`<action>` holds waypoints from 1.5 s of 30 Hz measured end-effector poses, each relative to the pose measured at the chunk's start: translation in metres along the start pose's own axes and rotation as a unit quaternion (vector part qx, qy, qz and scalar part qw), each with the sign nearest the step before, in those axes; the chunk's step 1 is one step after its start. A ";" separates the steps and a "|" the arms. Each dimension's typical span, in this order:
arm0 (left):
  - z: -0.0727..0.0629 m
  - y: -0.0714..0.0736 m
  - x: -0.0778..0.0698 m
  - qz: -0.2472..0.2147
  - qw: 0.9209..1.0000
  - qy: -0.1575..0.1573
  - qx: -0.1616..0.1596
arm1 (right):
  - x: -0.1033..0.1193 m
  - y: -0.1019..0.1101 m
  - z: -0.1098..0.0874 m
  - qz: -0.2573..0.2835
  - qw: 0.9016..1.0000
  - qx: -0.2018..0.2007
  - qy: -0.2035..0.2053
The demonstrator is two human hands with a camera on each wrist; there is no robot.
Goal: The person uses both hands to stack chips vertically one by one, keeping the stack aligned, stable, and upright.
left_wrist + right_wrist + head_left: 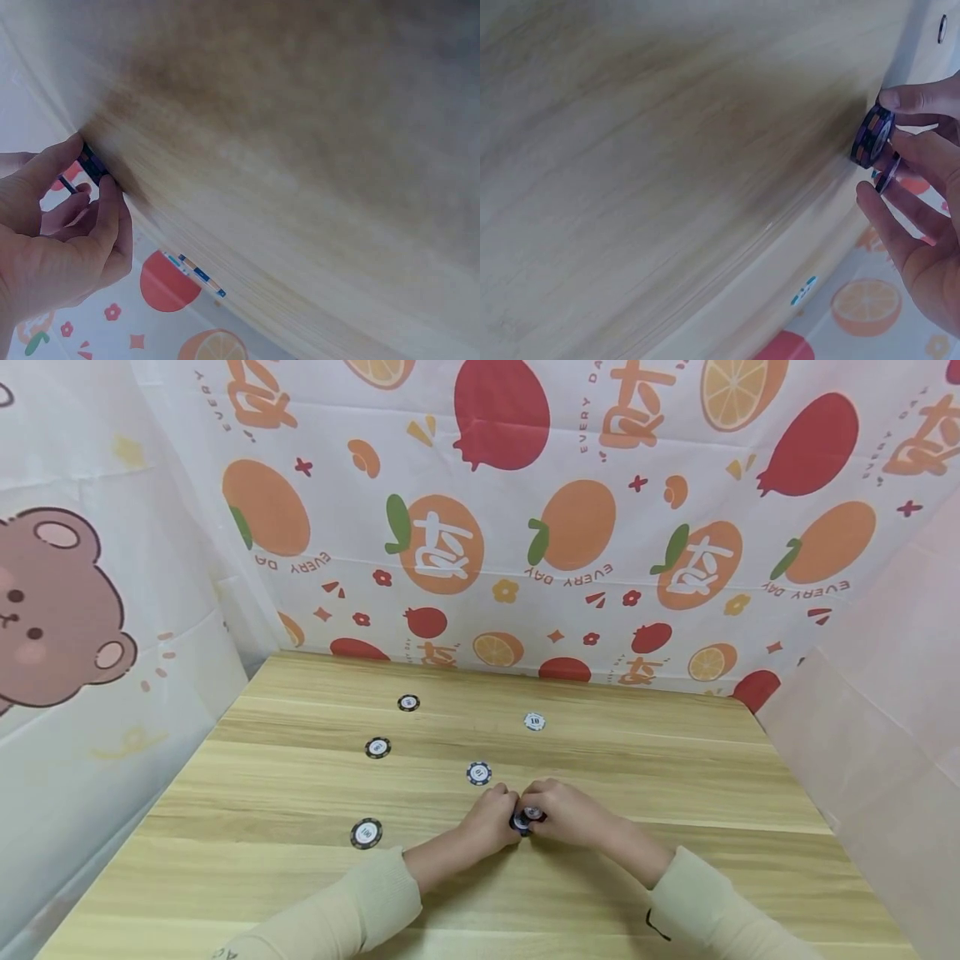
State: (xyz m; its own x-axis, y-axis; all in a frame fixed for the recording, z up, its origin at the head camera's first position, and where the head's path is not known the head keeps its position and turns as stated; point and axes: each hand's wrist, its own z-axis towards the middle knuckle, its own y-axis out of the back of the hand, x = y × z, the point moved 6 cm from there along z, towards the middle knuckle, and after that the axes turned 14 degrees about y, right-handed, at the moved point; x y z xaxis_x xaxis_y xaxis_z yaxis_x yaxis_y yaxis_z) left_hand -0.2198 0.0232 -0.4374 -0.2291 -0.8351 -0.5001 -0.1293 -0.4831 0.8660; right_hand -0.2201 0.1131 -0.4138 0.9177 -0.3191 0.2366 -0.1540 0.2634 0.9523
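Head view: my left hand [491, 820] pinches the rim of a low stack of chips [868, 139] on the table [637, 768], its faces level and its short axis vertical. My right hand [566, 814] pinches a single chip [533, 812] just above it, printed face upward, fingertips apart only by the chip. Both forearms angle inward. Legible markings: "100" on the near black chip [367, 833]; "10" on the white chip [535, 721]; "EVERY DAY" on the curtain [502, 543].

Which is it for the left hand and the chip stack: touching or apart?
Touching: the left wrist view shows the left hand pinching the stack in its fingers.
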 end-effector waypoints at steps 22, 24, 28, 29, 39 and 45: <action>-0.002 0.002 -0.003 0.008 1.000 0.001 0.000 | 0.008 -0.010 -0.001 -0.022 0.998 -0.024 -0.060; -0.002 0.002 -0.003 0.009 1.000 0.000 -0.002 | 0.008 -0.012 -0.002 -0.022 0.998 -0.027 -0.061; -0.002 0.002 -0.002 0.005 1.000 0.000 -0.001 | 0.007 -0.014 -0.004 -0.017 0.997 -0.039 -0.058; -0.002 0.002 -0.002 0.004 1.000 -0.001 -0.002 | 0.007 -0.014 -0.005 -0.015 0.997 -0.043 -0.059; -0.002 0.002 -0.002 -0.002 1.000 -0.006 -0.007 | -0.002 -0.017 -0.017 0.035 0.992 -0.071 -0.102; -0.002 0.002 0.000 -0.034 0.999 0.008 0.010 | -0.007 -0.014 -0.023 0.026 0.989 -0.078 -0.120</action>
State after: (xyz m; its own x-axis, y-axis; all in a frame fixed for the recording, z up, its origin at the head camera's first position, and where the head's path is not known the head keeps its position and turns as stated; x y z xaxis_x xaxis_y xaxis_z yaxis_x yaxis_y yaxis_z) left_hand -0.2178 0.0218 -0.4355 -0.2028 -0.8047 -0.5579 -0.1625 -0.5342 0.8296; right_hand -0.2155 0.1327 -0.4330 0.7939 -0.5028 0.3421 -0.1240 0.4168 0.9005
